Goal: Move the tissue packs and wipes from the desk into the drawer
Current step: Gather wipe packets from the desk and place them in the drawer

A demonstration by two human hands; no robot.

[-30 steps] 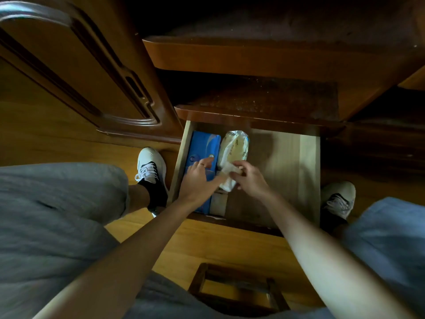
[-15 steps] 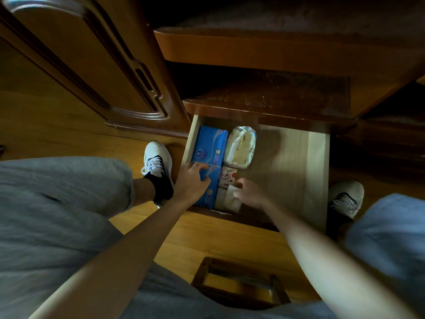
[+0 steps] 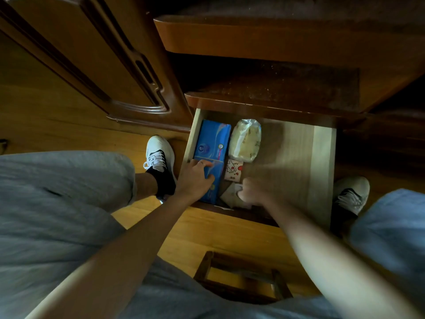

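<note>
Grip of the left hand [image 3: 195, 178] is spread flat on the blue tissue pack [image 3: 212, 146] at the drawer's [image 3: 322, 162] left side. Right of it, a pale wipes pack [image 3: 246, 140] and a small cartoon-printed pack [image 3: 233, 170] are already stowed. At centre, the blurred right hand [image 3: 254, 192] is curled on a small pale pack [image 3: 230, 194]. Most appears done; the bench is unseen.

A second ago the right hand [image 3: 254, 192] held a small pale tissue pack [image 3: 231, 194] above the drawer [image 3: 322, 162], in front of the yellowish wipes pack [image 3: 246, 140]. Now that pack lies at the drawer's near edge, uncovering the cartoon-printed pack [image 3: 233, 170], and the blurred hand is beside it.
</note>
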